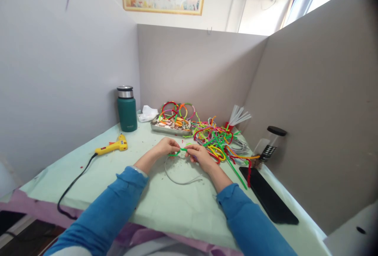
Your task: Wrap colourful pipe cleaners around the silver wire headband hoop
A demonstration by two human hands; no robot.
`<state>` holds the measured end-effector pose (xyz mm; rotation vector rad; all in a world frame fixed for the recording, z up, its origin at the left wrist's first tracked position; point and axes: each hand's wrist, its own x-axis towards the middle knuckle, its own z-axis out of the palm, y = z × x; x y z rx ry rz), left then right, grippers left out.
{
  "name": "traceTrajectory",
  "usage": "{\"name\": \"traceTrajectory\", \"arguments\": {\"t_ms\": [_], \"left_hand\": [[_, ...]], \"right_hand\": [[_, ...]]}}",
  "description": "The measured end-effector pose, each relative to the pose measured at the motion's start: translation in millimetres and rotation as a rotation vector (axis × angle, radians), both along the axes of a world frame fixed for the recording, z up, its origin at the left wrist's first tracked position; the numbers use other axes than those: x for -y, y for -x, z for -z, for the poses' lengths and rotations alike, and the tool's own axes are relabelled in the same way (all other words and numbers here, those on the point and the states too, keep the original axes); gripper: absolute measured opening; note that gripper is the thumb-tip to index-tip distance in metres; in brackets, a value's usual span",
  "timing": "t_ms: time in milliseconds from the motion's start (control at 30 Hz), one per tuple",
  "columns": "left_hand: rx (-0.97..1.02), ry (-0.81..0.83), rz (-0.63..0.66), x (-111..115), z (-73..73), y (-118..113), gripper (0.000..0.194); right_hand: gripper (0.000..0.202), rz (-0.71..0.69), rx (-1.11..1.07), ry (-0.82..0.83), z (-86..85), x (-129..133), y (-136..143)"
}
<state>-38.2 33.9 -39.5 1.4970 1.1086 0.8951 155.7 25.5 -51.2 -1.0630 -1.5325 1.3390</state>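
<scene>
Over the middle of the table, my left hand (166,146) and my right hand (200,156) pinch a short green pipe cleaner (183,150) between their fingertips. A little of its green shows below the left fingertips too. From beneath the hands a thin grey wire (174,179) curves down toward me, its loose end pointing right. The green piece seems to meet this wire at my left fingers, but the fingers cover the join. To the right of my right hand spreads a tangled heap of coloured pipe cleaners (217,136).
A metal tray (171,131) of small flat pieces stands at the back, with wrapped colourful rings (169,109) on it. Left are a yellow glue gun (113,146) with its cord and a green bottle (127,112). Right are glue sticks (238,115), a jar (271,144) and a phone (268,195).
</scene>
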Motion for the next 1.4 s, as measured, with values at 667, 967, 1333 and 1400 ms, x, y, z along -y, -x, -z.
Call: {"name": "traceTrajectory", "arguments": {"t_ms": [667, 967, 1333, 1400], "left_hand": [[-0.067, -0.014, -0.007, -4.3, 8.1, -7.3, 0.022], [-0.154, -0.101, -0.021, -8.3, 14.8, -6.4, 0.022], [-0.220, -0.068, 0.018, 4.7, 3.5, -5.2, 0.036], [-0.252, -0.069, 0.008, 4.7, 3.4, -4.6, 0.036]], "right_hand": [[0.022, 0.018, 0.034, -0.127, 7.3, 4.8, 4.2], [0.021, 0.016, 0.070, -0.128, 5.4, 6.9, 5.4], [0.019, 0.003, 0.120, -0.163, 3.0, 12.1, 6.5], [0.019, -0.001, 0.125, -0.167, 2.7, 12.5, 6.5]]}}
